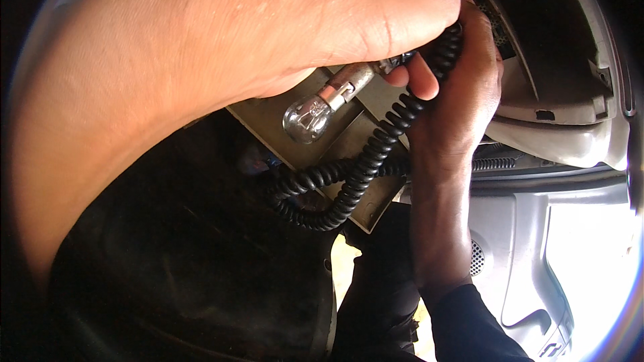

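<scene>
A clear glass bulb [308,119] with a metal base sits in a metal bulb holder [353,79], pointing down and to the left. My left hand [382,10] reaches across the top, closed at the holder's dark rear end; most of its fingers are hidden. My right hand [463,87] is raised beside it, its fingers curled at the upper part of a black coiled cord [365,171]. That cord hangs from between my hands and loops back below the bulb. Two fingertips show next to the holder; which hand they belong to is unclear.
A beige-grey panel [322,121] lies behind the bulb and cord. Grey vehicle trim [557,135] is at the upper right. Below it stands a door panel [500,228] with a round speaker grille [477,257] and a bright opening. A large dark surface [181,268] fills the lower left.
</scene>
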`<state>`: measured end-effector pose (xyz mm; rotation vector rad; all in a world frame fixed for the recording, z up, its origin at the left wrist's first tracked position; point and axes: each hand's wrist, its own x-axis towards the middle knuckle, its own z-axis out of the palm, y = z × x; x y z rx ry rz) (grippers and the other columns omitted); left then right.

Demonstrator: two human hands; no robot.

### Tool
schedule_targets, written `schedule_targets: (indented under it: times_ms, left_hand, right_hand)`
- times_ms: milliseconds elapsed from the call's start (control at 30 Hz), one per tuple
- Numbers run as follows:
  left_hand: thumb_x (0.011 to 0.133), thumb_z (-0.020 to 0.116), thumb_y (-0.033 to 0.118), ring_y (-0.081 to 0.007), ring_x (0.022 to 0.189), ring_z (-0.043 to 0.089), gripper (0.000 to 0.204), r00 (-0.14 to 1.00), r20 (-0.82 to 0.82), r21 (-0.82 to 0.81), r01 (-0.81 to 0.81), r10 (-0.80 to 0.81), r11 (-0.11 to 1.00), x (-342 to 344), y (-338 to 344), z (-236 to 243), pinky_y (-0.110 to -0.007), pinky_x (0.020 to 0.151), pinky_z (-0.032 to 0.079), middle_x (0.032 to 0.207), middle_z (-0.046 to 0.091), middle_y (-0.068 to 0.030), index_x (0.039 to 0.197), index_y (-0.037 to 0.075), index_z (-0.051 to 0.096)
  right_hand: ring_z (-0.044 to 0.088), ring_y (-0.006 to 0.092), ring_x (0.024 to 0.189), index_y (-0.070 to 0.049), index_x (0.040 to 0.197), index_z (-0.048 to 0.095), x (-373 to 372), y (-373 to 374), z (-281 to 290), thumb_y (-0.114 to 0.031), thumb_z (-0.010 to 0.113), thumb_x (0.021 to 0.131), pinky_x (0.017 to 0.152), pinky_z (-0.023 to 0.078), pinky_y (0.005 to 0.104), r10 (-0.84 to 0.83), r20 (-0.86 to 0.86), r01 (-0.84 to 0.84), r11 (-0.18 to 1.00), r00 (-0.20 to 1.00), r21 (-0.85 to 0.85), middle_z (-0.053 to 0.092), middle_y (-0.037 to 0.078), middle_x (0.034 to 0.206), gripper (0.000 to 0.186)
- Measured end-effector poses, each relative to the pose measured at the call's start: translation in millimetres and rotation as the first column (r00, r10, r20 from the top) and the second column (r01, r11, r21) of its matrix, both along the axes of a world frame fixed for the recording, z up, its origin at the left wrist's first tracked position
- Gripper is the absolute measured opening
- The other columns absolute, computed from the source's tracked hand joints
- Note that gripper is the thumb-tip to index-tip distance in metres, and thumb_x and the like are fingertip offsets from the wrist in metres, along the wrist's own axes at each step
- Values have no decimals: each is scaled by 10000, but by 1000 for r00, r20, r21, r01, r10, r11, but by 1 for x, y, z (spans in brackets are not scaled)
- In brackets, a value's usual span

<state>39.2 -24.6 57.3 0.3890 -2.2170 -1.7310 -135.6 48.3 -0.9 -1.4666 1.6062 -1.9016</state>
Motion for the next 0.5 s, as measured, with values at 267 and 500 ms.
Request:
schedule_targets:
  times_ms: [267, 500]
  left_hand:
    - [1080, 485, 267, -233, 985, 705, 440, 1000, 27, -1, 3, -3, 1000, 12, -2, 14, -352, 763, 569, 1229, 582, -186, 1370, -64, 494]
    - [1063, 554, 299, -291, 1071, 693, 561, 997, 41, -2, 58, -58, 998, 7, -17, 19, -405, 875, 567, 1414, 443, -206, 1465, -60, 397]
  right_hand:
    - [672, 98, 799, -8, 1150, 722, 8, -1, 7, -256, 530, 1070, 716, 547, 265, 18, 47, -17, 1000, 999, -22, 718, 53, 945, 323]
    - [654, 101, 737, -8, 1115, 727, 6, -2, 7, -250, 563, 1056, 667, 539, 271, 7, 163, -7, 1000, 987, -2, 710, 49, 895, 299]
